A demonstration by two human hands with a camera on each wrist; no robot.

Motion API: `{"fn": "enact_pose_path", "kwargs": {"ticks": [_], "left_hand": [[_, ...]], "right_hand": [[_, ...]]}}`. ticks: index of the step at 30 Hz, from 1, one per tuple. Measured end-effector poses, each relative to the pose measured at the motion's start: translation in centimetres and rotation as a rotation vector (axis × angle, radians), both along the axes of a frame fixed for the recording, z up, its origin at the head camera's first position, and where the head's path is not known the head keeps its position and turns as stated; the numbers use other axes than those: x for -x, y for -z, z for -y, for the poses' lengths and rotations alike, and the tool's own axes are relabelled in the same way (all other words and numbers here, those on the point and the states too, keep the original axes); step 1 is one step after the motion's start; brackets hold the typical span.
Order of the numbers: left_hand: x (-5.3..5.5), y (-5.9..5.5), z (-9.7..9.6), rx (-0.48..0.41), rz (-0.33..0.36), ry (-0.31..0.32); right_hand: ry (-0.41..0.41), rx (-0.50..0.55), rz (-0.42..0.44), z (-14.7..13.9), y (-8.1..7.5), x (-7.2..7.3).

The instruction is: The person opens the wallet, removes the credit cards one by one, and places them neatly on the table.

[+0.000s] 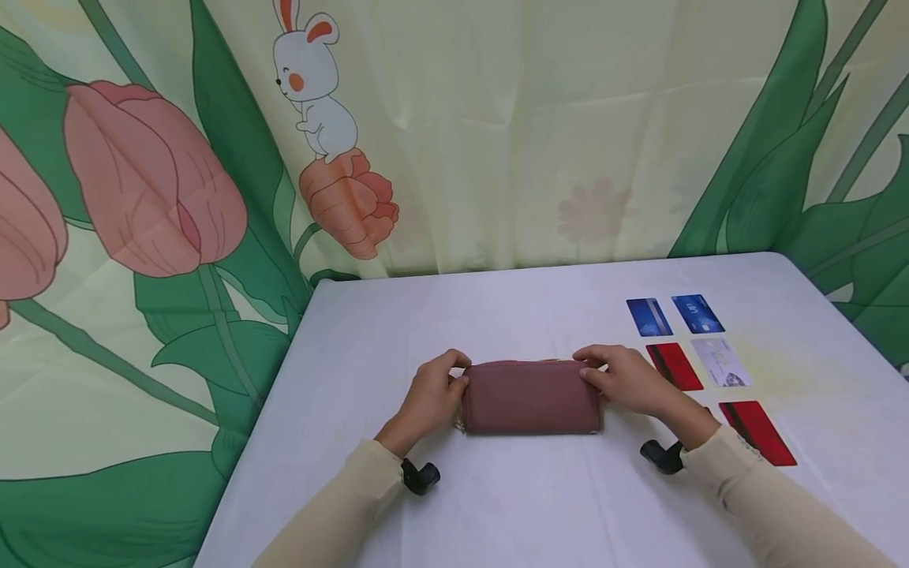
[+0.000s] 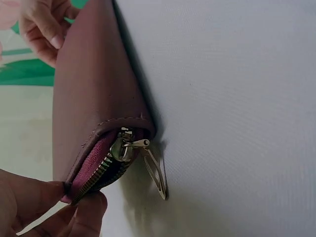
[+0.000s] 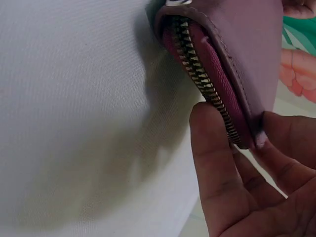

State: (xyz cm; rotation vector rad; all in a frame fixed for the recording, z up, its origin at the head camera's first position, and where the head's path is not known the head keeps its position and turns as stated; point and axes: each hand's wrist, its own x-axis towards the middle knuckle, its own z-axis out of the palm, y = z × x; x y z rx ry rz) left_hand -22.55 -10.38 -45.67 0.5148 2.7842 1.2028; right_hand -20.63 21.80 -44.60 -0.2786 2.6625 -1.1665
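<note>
A mauve zip wallet [image 1: 533, 398] lies on the white-covered table, between both hands. At its far left corner, my left hand [image 1: 433, 394] pinches the edge between thumb and fingers. My right hand [image 1: 625, 379] grips the far right corner likewise. The left wrist view shows a metal zip slider [image 2: 123, 148] at the wallet's near left end, with a looped pull tab [image 2: 155, 173] hanging from it. Metal zip teeth [image 3: 200, 74] run along the right end in the right wrist view. The inside of the wallet is hidden.
Several cards lie on the table's right side: two blue cards [image 1: 649, 317] [image 1: 698, 314], a red card [image 1: 675, 367], a white card [image 1: 720, 363] and another red card [image 1: 758, 434]. The right forearm partly covers the nearest ones. A printed curtain [image 1: 497, 158] hangs behind the table.
</note>
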Motion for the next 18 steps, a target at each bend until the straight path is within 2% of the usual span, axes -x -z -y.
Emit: {"fn": "enact_pose_path", "kwargs": {"ticks": [7, 13, 16, 18], "left_hand": [[-0.1, 0.4, -0.3, 0.036, 0.089, 0.028], [0.1, 0.7, -0.4, 0.096, 0.107, 0.058], [0.3, 0.5, -0.3, 0.127, 0.131, 0.09], [0.5, 0.2, -0.3, 0.183, 0.127, 0.122]], "right_hand": [[0.02, -0.118, -0.036, 0.6, 0.7, 0.1], [-0.007, -0.218, -0.07, 1.3, 1.0, 0.3], [-0.03, -0.262, -0.072, 1.5, 0.8, 0.4], [-0.037, -0.29, -0.077, 1.5, 0.8, 0.6]]}}
